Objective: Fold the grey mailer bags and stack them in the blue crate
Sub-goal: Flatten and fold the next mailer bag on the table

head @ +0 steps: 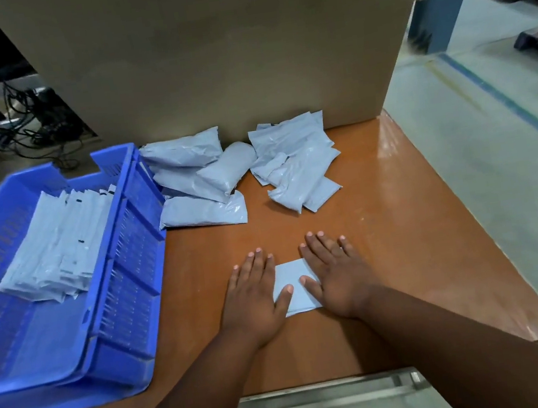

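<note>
Both hands lie flat on one grey bag (294,283) near the front edge of the brown table (401,219). The left hand (256,295) covers the bag's left side and the right hand (335,281) covers its right side. All the fingers are straight and spread a little, pressing down. They are not curled round anything. Only the middle of the bag shows between the hands.

The bag looks smooth and slippery. If the hands lift off too fast, the fold could pop open again. If one hand pushes harder than the other, the bag could slide on the shiny table and the fold could go crooked.

At ten o'clock from the hands sits the blue crate (128,292). It has a row of folded bags (54,237) leaning in it. A bag dropped in loosely could knock that row over, or land on the crate's wall and fall out.

Farther off, at twelve o'clock, lie two heaps of puffy bags (199,182) still to fold, the other heap (296,162) just to the right. Reaching over could drag a sleeve or arm through them. Behind them stands a big cardboard box (205,57).
</note>
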A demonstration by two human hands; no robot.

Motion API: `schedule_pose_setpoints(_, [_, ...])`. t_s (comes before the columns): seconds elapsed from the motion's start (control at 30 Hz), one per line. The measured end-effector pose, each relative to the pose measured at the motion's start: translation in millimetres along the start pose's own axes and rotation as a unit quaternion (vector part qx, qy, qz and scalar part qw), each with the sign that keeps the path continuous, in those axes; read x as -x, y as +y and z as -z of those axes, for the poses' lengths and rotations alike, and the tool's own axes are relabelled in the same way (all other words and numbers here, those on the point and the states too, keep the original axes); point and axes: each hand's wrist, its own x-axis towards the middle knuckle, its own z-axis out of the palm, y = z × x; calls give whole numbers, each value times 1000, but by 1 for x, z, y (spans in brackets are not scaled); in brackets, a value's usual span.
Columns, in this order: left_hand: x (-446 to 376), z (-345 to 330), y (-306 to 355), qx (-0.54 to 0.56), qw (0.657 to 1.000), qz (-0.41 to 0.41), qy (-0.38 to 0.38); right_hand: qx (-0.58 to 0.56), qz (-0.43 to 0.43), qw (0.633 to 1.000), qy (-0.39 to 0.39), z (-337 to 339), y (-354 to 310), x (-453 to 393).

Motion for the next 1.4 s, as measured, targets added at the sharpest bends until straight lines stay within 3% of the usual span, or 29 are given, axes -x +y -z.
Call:
schedule_pose_setpoints(0.23, [17, 5, -20, -15, 998, 69, 5, -35, 33, 998, -40, 23, 12, 9])
schedule_pose_setpoints(0.33, [27, 15, 3, -19, 999, 22, 40, -39, 15, 999, 14, 30, 16, 28])
schedule_pose_setpoints(0.43, [30, 16, 45, 15, 999, -32, 34, -2, 80, 994, 77, 25, 9, 50])
schedule_pose_setpoints(0.5, [33, 8, 66, 5, 998, -52, 22, 8, 126, 990, 70, 15, 2, 57])
schedule_pose_setpoints(0.6, [36, -1, 76, -47, 997, -55, 1, 7, 128, 990, 56, -4, 0, 62])
schedule_pose_setpoints(1.0, [42, 1, 68, -57, 997, 25, -35, -6, 104, 995, 6, -11, 2, 62])
schedule_pose_setpoints(1.2, [54, 17, 42, -41, 999, 13, -6, -1, 83, 997, -6, 9, 3, 61])
schedule_pose_setpoints(1.4, [65, 29, -9, -38, 998, 24, 41, 20, 85, 996, 34, 37, -25, 42])
